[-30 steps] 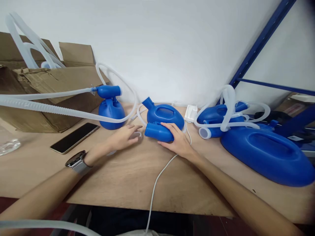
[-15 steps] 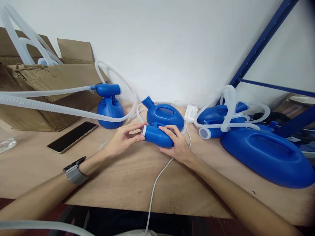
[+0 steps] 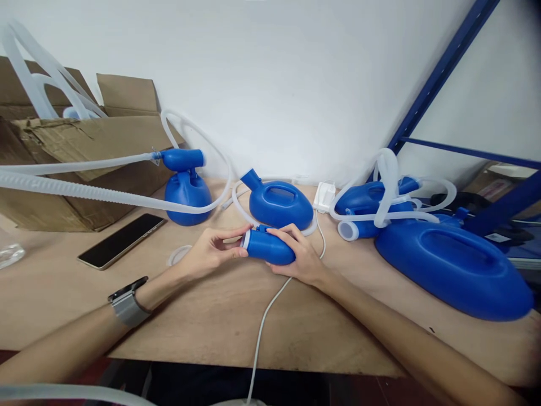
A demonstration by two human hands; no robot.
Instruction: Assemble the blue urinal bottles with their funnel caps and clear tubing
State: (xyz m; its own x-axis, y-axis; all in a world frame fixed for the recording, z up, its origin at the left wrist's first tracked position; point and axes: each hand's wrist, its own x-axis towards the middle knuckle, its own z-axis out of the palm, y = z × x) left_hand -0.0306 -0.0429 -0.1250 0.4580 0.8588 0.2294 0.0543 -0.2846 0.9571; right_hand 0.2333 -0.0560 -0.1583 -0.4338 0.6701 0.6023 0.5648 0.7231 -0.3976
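Note:
A blue plastic urinal head point(image 3: 270, 247), a cup-like piece with a rounded right end, lies sideways in my two hands above the wooden table. My right hand point(image 3: 301, 255) wraps around its rounded end. At its other end, the thumb and fingers of my left hand point(image 3: 215, 248) are closed on the white ring point(image 3: 245, 239) round the mouth. Just behind is a blue urinal bottle point(image 3: 281, 204) with a handle and a slanted neck. A translucent ring point(image 3: 179, 255) lies on the table, partly behind my left hand.
A phone point(image 3: 122, 239) and an open cardboard box point(image 3: 105, 146) with hoses are on the left, near another blue bottle point(image 3: 188, 197) with its hose. More bottles, including a large one point(image 3: 456, 265), stand right. A white charger point(image 3: 324, 196) trails a cable point(image 3: 264, 327) across the table.
Both hands have come slightly toward me with the urinal head, away from the bottle behind. More of the translucent ring by my left hand shows. The view has shifted a little.

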